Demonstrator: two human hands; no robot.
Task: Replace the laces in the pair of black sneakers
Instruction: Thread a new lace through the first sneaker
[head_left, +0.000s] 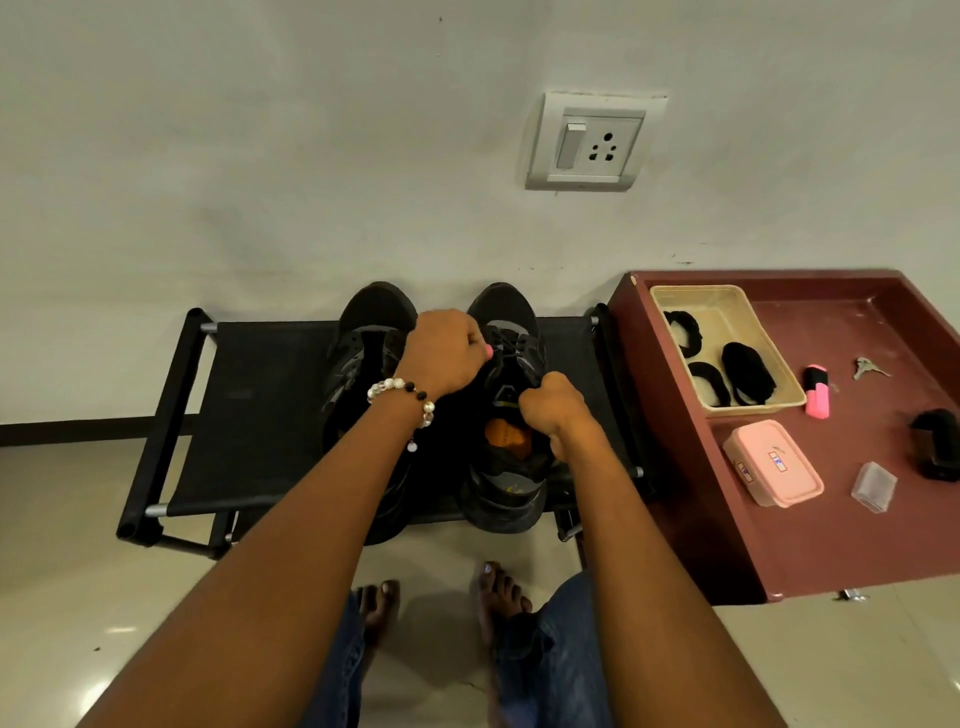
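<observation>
Two black sneakers stand side by side, toes to the wall, on a low black fabric rack (270, 415). My left hand (447, 351), with a bead bracelet at the wrist, reaches across the left sneaker (363, 343) and pinches the black lace near the front eyelets of the right sneaker (511, 322). My right hand (553, 410) is curled at the right sneaker's tongue and collar, gripping its upper edge; an orange insole shows below it. Several coiled black laces (745, 371) lie in a beige tray (675, 293) on the right.
A maroon table (857, 530) at the right carries the beige tray, a pink lidded box (771, 462), a pink highlighter (816, 391), keys (868, 368), a clear small box (875, 486) and a black object (937, 444). A wall socket (589, 143) is above. My bare feet (498, 597) stand on the tiled floor.
</observation>
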